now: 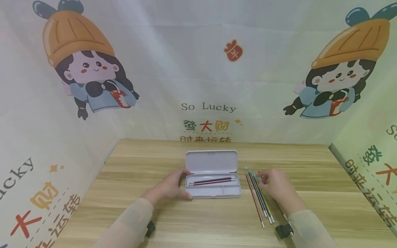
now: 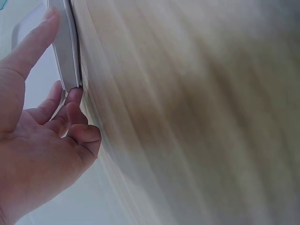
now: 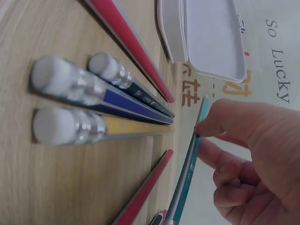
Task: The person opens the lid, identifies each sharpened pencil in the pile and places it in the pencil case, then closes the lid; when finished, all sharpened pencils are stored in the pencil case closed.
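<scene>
A white pencil case (image 1: pixel 203 191) lies with its lid (image 1: pixel 212 162) raised at the back. Two dark red and purplish pencils (image 1: pixel 214 181) rest in its long rear compartment. My left hand (image 1: pixel 165 186) holds the case's left end, thumb at the front corner and fingers toward the back. In the left wrist view, fingertips touch the end of the case (image 2: pixel 67 56). To the right of the case, my right hand (image 1: pixel 277 187) pinches a teal pencil (image 3: pixel 187 164) between thumb and forefinger. That pencil is tilted above the loose ones.
Beside the right hand lie a red pencil (image 3: pixel 131 42), a black pencil (image 3: pixel 140 93), a blue pencil (image 3: pixel 126 103) and a yellow pencil (image 3: pixel 126 127). Another red pencil (image 3: pixel 145 192) lies apart from them. Printed cloth (image 1: pixel 260 86) stands around the wooden table (image 1: pixel 149 158).
</scene>
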Tool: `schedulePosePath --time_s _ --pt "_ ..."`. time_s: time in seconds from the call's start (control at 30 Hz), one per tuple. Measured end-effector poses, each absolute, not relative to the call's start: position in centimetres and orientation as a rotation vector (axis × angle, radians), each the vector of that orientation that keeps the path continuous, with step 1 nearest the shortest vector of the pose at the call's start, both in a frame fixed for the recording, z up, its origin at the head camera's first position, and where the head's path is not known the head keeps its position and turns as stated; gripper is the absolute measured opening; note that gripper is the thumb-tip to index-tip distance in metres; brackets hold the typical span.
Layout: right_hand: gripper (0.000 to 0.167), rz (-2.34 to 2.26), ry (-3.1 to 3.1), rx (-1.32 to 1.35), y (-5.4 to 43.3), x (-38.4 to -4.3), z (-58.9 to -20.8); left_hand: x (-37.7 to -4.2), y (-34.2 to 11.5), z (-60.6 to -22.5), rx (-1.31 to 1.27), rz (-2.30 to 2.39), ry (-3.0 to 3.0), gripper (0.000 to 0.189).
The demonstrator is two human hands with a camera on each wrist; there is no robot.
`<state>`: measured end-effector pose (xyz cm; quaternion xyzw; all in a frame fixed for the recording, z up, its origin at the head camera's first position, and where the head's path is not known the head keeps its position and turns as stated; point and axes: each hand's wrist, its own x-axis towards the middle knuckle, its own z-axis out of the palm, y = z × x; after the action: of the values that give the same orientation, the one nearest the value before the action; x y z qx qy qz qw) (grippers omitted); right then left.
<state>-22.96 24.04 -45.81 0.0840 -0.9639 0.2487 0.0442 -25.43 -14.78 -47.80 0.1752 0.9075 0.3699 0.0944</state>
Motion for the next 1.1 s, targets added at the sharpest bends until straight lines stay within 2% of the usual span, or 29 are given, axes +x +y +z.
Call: schedulePosePath --time_s 0.37,1.1 --pt "0.017 0.659 -2.899 0.372 23.6 -22.4 -46.0 -25.5 -14.9 -48.0 0.516 1.110 2.689 0.085" --pt "0.017 0.594 -2.833 0.573 20.1 -23.3 -46.4 -25.7 -14.9 -48.2 0.491 1.097 2.696 0.085"
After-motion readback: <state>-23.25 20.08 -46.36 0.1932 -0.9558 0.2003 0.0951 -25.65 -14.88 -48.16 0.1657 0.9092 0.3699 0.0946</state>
